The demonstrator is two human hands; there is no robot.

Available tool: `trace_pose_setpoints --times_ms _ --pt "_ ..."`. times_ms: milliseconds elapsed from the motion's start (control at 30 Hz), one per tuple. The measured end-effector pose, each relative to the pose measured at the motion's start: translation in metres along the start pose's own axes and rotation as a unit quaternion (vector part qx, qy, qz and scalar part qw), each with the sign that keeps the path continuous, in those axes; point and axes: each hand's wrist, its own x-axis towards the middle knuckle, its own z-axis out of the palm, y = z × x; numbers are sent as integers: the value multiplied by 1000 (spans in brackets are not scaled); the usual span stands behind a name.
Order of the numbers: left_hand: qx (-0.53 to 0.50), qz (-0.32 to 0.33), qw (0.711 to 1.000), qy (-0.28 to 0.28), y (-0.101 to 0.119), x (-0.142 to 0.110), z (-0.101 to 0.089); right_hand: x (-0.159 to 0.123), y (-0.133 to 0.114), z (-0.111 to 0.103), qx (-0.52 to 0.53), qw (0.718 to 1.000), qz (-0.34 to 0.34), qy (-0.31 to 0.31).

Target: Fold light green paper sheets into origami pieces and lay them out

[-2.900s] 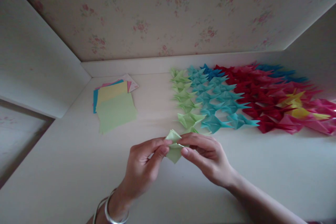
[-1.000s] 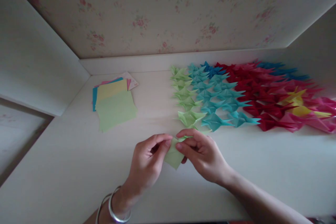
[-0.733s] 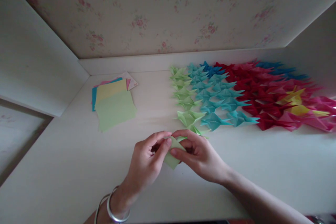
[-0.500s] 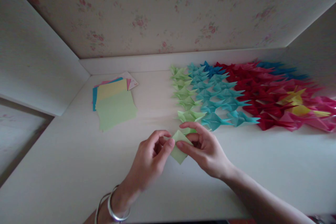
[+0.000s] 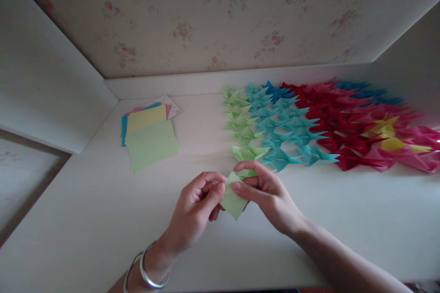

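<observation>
A small diamond of folded light-green paper (image 5: 234,202) is held between my two hands above the white table. My left hand (image 5: 197,206) pinches its left corner between thumb and fingers. On the right side, my right hand (image 5: 271,199) grips it, thumb on the front face and fingers behind, with the index finger raised. The back layers of the paper are hidden. Just beyond my hands stands a column of light-green paper cranes (image 5: 249,153); the nearest one is partly covered by my right hand.
Left of centre lies a fanned stack of paper sheets, light green (image 5: 153,144) on top, then yellow (image 5: 146,119), blue and pink. To the right are rows of turquoise cranes (image 5: 282,158), red cranes (image 5: 354,158), pink and blue ones, and yellow cranes (image 5: 387,129). A floral wall (image 5: 192,18) rises behind the table.
Earlier the paper had a raised flap with a horizontal fold across it; now a flat diamond face shows. My fingers have shifted their hold on it. The cranes and sheets stay put.
</observation>
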Motion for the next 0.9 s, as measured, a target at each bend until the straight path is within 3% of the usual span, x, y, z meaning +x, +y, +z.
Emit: trace_pose_setpoints --times_ms 100,167,233,333,433,500,600,667,767,900 --pt "62 27 998 -12 3 -3 -4 0 0 -3 -14 1000 -7 5" --pt "148 94 984 -39 5 -5 -7 1 0 -6 -12 1000 -15 24" --pt "250 193 947 -61 5 -5 -10 1 -1 -9 -2 999 -17 42" --pt "361 319 876 -37 1 -2 -13 2 -3 -11 7 999 -3 46" --pt "403 379 833 -20 -4 1 -15 3 -4 -10 1 999 19 33" --pt "404 391 826 -28 -5 1 -15 2 -3 -9 -16 999 30 19" --pt "380 348 857 2 1 -1 -14 0 -4 -11 -61 998 17 -9" --pt "348 265 899 23 7 -2 -13 -2 -7 -12 -128 991 -25 -21" --pt "249 114 962 0 17 -2 -12 -4 -12 -13 -242 967 -68 -30" --pt "140 26 989 -38 22 0 -12 -5 -14 -11 -263 963 -41 -39"
